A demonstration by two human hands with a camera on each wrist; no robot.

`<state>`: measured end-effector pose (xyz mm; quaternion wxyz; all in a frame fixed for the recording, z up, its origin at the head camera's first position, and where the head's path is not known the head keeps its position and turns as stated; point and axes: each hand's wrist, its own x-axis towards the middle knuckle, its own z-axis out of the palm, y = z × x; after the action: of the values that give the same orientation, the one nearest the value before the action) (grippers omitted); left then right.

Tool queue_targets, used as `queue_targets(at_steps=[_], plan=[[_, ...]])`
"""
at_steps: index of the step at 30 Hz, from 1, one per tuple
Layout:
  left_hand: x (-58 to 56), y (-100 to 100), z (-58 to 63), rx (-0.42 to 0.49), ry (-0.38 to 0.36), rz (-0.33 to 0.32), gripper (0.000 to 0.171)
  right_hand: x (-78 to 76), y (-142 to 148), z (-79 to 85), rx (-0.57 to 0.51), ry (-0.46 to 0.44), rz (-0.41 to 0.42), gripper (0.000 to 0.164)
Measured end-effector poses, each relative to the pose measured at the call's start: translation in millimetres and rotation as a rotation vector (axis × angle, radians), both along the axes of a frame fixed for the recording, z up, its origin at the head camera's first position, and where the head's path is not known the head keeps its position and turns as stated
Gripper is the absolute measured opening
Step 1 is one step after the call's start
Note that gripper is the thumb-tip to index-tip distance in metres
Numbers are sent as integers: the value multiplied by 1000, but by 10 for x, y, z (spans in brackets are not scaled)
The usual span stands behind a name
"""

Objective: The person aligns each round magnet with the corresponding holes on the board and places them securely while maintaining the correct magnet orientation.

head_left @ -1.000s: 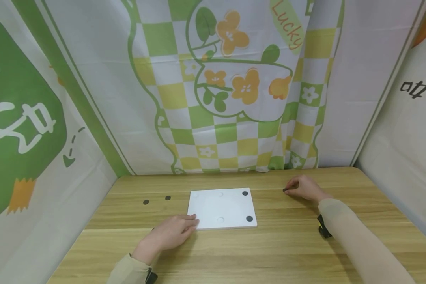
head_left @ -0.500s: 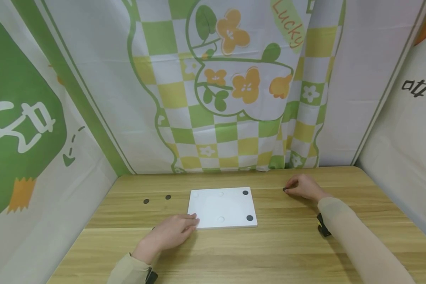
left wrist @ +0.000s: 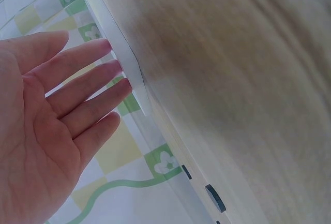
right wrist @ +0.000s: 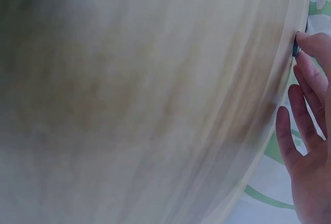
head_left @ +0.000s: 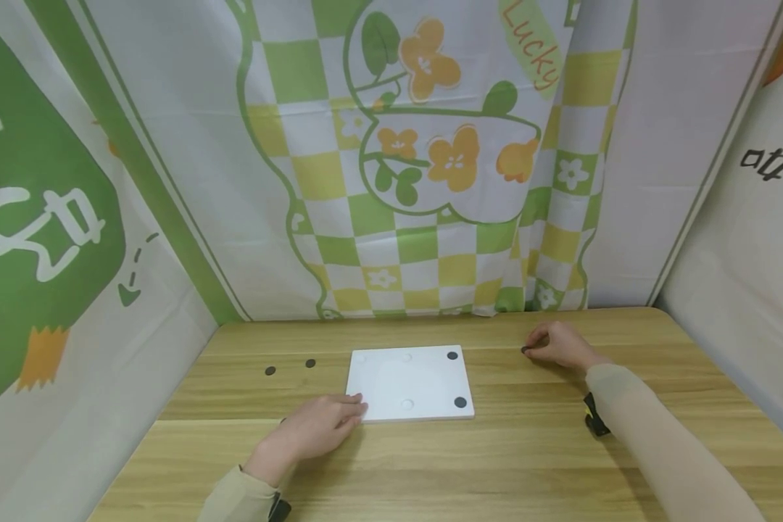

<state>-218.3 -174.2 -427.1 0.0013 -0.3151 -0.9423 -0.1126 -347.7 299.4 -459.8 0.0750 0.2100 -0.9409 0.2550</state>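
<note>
A white rectangular board (head_left: 407,380) with shallow round recesses lies on the wooden table. Dark discs fill its far right recess (head_left: 453,356) and near right recess (head_left: 460,402). The fingertips of my left hand (head_left: 320,426) rest on the board's near left corner. In the left wrist view that hand (left wrist: 51,115) has its fingers extended at the board's edge. To the right of the board, my right hand (head_left: 561,346) pinches a small dark disc (head_left: 525,350) between thumb and forefinger, low over the table. The right wrist view shows this disc (right wrist: 296,48) edge-on, the other fingers spread.
Two loose dark discs, one nearer the left (head_left: 270,370) and one closer to the board (head_left: 309,363), lie on the wooden table (head_left: 457,471). A third disc peeks out behind my left hand. A patterned curtain (head_left: 431,239) hangs along the table's back edge.
</note>
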Motion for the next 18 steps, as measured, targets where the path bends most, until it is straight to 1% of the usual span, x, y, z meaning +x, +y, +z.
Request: queue_targets(at_steps=[9,16,18], plan=[[6,3,-3,3,3,0,31,-17,-14,-8,12,6,-10,13],[0,-2,-7,9,2,-5,31,-15,-43,0,26,-22,-33,14],[-1,-3,-4,9,2,-5,31,-18,-53,-1,24,-17,-31,15]])
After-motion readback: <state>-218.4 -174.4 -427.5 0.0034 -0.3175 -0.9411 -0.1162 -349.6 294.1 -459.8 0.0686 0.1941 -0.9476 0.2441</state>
